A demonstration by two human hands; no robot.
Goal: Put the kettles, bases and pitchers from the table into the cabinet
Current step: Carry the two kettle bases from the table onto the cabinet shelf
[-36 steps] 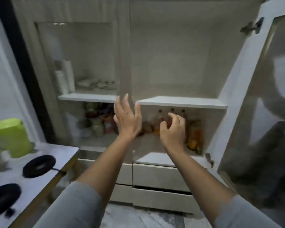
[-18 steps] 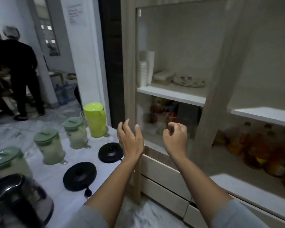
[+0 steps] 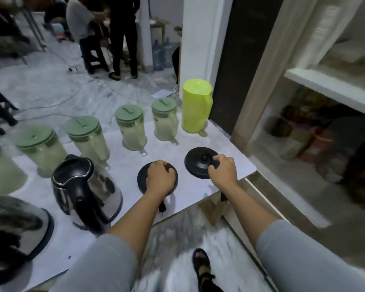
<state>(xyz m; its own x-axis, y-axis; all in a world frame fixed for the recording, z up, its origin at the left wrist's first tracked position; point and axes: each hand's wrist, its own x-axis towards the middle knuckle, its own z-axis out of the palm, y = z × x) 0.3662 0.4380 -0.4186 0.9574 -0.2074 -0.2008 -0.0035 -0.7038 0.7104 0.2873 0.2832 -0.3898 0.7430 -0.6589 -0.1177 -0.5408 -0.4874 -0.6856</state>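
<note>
Two round black kettle bases lie on the white table (image 3: 122, 161). My left hand (image 3: 159, 179) is closed over the nearer base (image 3: 142, 183). My right hand (image 3: 222, 170) grips the right edge of the farther base (image 3: 197, 162). Two steel kettles with black handles stand at the left, one (image 3: 86, 188) beside my left arm and one (image 3: 13, 230) at the frame's edge. Behind them is a row of several clear pitchers with green lids (image 3: 131, 127) and a lime-yellow pitcher (image 3: 196, 105). The cabinet (image 3: 329, 87) with white shelves is on the right.
The lower cabinet shelf holds jars and bottles (image 3: 299, 133). Two people (image 3: 105, 32) stand at the back by water jugs (image 3: 161, 52). A cable runs over the marble floor. My sandalled foot (image 3: 202, 268) is below the table edge.
My view has swung left and down from the cabinet to the table. Both hands came down from mid-air onto the two black bases and closed on them.
</note>
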